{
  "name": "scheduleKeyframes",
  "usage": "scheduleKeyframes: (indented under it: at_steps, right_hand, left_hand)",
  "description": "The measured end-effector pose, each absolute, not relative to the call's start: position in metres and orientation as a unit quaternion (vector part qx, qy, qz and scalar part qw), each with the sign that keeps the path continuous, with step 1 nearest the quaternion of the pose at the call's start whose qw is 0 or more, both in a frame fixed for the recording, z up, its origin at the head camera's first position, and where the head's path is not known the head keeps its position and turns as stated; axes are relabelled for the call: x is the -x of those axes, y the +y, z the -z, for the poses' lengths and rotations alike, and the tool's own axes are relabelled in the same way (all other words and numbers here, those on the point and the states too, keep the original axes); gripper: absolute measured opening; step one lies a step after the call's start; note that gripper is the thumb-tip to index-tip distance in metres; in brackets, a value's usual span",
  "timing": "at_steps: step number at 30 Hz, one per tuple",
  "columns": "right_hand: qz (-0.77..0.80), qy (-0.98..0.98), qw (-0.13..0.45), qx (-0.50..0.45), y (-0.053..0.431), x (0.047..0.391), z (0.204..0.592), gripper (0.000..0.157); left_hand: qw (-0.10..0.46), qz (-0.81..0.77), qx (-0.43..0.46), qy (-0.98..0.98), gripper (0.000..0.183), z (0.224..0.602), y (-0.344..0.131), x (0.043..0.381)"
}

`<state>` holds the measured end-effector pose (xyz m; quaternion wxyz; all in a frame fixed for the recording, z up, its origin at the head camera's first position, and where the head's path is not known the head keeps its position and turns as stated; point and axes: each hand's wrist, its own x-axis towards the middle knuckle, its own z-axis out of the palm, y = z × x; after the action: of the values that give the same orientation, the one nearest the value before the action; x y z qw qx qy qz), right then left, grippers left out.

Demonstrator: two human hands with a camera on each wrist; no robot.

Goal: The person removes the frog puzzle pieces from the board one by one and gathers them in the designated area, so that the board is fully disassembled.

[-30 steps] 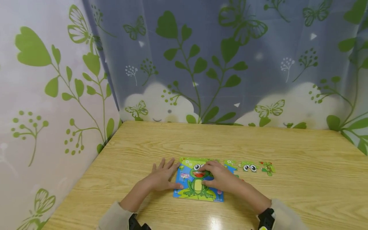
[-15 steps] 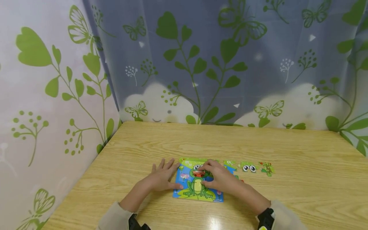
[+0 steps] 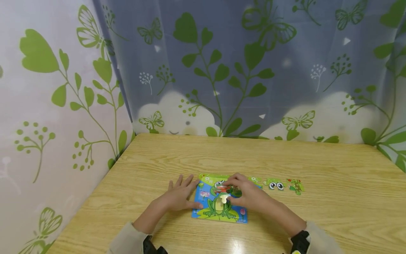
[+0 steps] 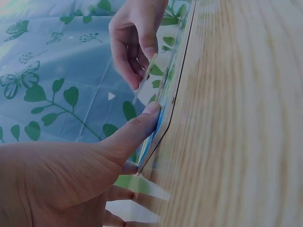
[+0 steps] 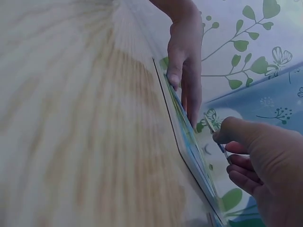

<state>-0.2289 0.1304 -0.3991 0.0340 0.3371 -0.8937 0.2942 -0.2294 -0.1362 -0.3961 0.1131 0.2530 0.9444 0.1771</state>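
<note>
A square frog jigsaw puzzle (image 3: 207, 214) lies on the table between the hands. The left hand (image 3: 179, 197) rests at its left side with fingers spread, its thumb on the puzzle's edge. In the left wrist view that thumb (image 4: 137, 127) presses on the rim of the board. Over the middle of the picture, the right hand (image 3: 250, 194) pinches a puzzle piece (image 3: 223, 198) between thumb and fingers; light glints off it. The right wrist view shows this puzzle piece (image 5: 221, 146) tilted and held edge-on, raised off the board. Part of the puzzle's right side is hidden behind the right hand.
Loose puzzle pieces lie right of the puzzle: one with two frog eyes (image 3: 276, 185), one with a brown and green pattern (image 3: 296, 186), and a partly covered green one (image 3: 254, 180). The wooden table (image 3: 333, 211) ends at a patterned curtain (image 3: 196, 116) behind.
The right hand has lifted the puzzle piece from the frog's middle and tilted it, moving slightly right. The left hand has stayed in place on the puzzle's edge.
</note>
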Motion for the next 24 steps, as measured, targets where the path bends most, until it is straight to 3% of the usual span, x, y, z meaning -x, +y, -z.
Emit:
scheduleKeyframes:
  at_steps: [24]
  right_hand:
    - [-0.304,-0.899,0.041,-0.313,0.234,0.211,0.389,0.031]
  left_hand:
    - [0.113,-0.172,-0.246,0.947,0.087,0.396,-0.134,0.231]
